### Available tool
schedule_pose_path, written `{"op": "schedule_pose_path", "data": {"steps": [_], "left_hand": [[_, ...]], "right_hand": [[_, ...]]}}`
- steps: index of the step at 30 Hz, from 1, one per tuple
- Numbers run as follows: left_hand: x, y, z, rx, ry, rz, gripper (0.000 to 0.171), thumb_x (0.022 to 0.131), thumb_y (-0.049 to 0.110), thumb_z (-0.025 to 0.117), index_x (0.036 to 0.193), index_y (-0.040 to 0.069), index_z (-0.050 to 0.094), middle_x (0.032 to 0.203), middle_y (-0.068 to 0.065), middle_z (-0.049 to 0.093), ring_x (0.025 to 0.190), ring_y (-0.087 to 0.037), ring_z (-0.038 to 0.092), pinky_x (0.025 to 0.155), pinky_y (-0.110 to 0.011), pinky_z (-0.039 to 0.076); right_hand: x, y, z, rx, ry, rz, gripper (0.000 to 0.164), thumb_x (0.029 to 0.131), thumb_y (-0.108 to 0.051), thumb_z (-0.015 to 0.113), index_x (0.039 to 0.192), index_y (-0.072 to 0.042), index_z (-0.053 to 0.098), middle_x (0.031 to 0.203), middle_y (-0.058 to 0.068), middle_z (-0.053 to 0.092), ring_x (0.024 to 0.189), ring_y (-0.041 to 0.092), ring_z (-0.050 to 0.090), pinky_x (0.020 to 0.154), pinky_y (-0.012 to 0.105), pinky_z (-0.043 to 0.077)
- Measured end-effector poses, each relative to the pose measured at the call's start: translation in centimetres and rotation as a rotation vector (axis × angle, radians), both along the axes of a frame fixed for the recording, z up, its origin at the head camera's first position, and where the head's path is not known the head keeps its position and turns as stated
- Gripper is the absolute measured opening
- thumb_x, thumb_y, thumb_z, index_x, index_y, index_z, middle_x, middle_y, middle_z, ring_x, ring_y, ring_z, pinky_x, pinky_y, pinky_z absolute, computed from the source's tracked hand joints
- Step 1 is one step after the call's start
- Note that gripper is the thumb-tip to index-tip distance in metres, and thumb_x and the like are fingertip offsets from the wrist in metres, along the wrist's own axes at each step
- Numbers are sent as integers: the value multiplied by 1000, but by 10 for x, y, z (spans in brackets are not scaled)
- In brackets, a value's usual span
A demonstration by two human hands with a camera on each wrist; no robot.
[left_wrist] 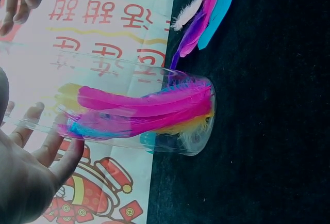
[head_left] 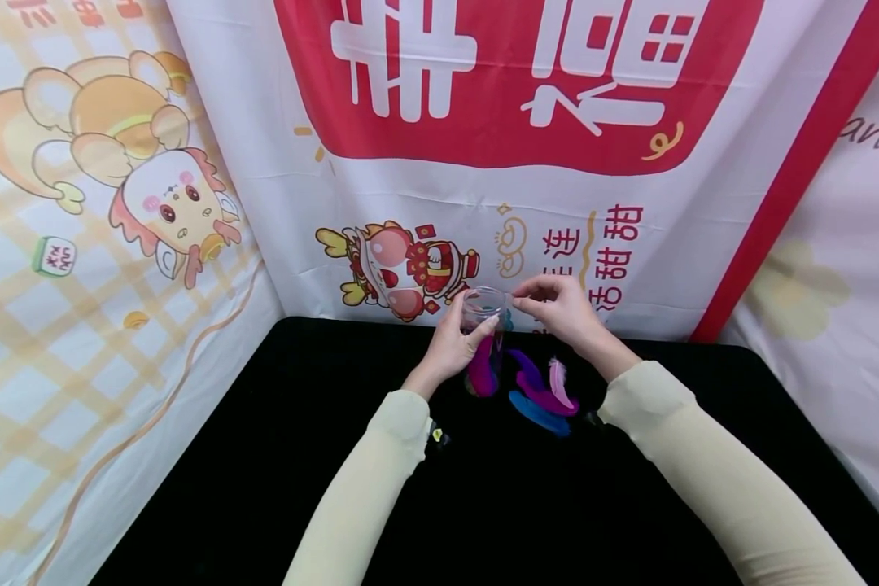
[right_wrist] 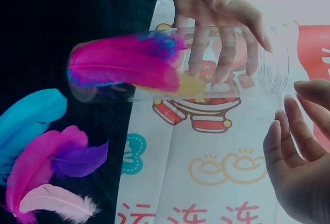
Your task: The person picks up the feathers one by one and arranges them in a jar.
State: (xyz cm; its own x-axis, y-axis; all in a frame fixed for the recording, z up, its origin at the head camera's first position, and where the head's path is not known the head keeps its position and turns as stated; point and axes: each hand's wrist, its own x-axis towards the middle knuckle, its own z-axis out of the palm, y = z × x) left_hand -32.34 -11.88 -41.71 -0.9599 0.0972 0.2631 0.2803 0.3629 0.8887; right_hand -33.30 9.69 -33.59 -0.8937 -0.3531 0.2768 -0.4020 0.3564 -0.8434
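My left hand [head_left: 450, 342] grips a clear jar [right_wrist: 126, 96] near its open mouth, thumb on one side and fingers round the other. Inside the jar, magenta, blue and yellow feathers [left_wrist: 149, 102] lie together toward its bottom. Beside the jar's rim is my right hand [head_left: 560, 309], its fingers bent, thumb and forefinger close together with nothing visible between them. On the table to the right of the jar lie a blue feather [head_left: 538, 415], a purple feather [right_wrist: 82, 159], a magenta feather [right_wrist: 31, 167] and a pale pink feather [right_wrist: 56, 202].
A black tabletop [head_left: 278, 480] lies under both arms. Right behind the jar, a printed cloth backdrop [head_left: 425, 187] hangs down to the table's back edge. Another patterned cloth [head_left: 212, 358] stands along the left side.
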Motion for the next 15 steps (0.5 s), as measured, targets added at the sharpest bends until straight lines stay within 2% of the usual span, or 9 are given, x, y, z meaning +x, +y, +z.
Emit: {"op": "schedule_pose_path", "data": {"steps": [7,15], "left_hand": [[1,1,1,5,9,-11,63,99,47,65,151,24,37,131,-8,58,108,-21,65,90,-39,54],[1,1,1,10,1,-5,63,99,47,66,151,24,38,131,-8,58,109,-21,65,92,-41,54]], "right_hand": [[0,9,-5,-11,-35,8,23,95,-19,76,110,-2,76,107,18,72,80,19,62,64,30,54],[-1,16,-13,-3,-38,-3,19,95,-16,74,108,-2,75,105,16,72,77,18,63,65,31,57]]}}
